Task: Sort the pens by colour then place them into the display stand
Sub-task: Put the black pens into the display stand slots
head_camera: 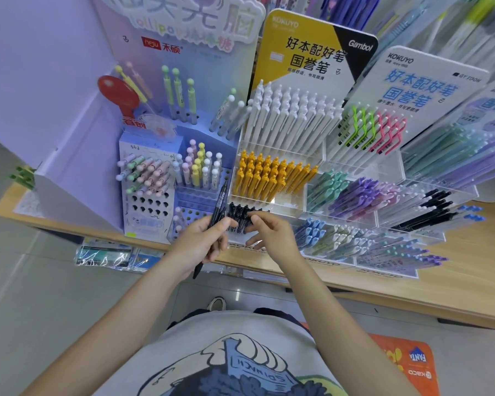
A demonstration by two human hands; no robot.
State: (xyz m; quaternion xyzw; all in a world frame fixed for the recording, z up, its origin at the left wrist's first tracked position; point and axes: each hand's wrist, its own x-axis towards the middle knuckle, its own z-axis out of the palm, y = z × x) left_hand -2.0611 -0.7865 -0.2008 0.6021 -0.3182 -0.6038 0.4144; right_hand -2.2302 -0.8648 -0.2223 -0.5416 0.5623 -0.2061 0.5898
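Black pen (217,208) in my left hand (203,241). Stand rows: white pens (286,121), yellow pens (269,174), black pens (240,214). Neighbouring rack: green-clipped pens (357,127), pink-clipped pens (389,132), purple pens (360,197).

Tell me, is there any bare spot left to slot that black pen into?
The front compartment by the black pens is bare to their right, and the yellow pens leave a gap at their tray's right end. The white pens and pastel trays are packed. The left hand holds the black pen; the right hand touches the black pens.

Head view — downward, close over display stand (352,201)
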